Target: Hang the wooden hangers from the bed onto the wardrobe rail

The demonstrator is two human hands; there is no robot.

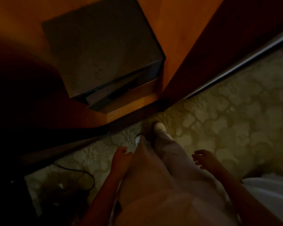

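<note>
The view is dark and points straight down at my legs and the floor. My left hand (121,158) hangs beside my left thigh with loosely curled fingers and nothing in it. My right hand (203,159) hangs to the right of my legs, fingers spread, holding nothing. The open wooden wardrobe (173,38) fills the upper part of the view, its base right in front of my white shoes (160,127). No wooden hanger and no rail show. A white corner of bedding (271,194) sits at the lower right edge.
A dark grey box (103,54) stands inside the wardrobe on its floor. A sliding-door track (238,64) runs diagonally at the upper right. Patterned carpet (235,128) covers the floor. A dark cable and some dim objects (72,181) lie at the lower left.
</note>
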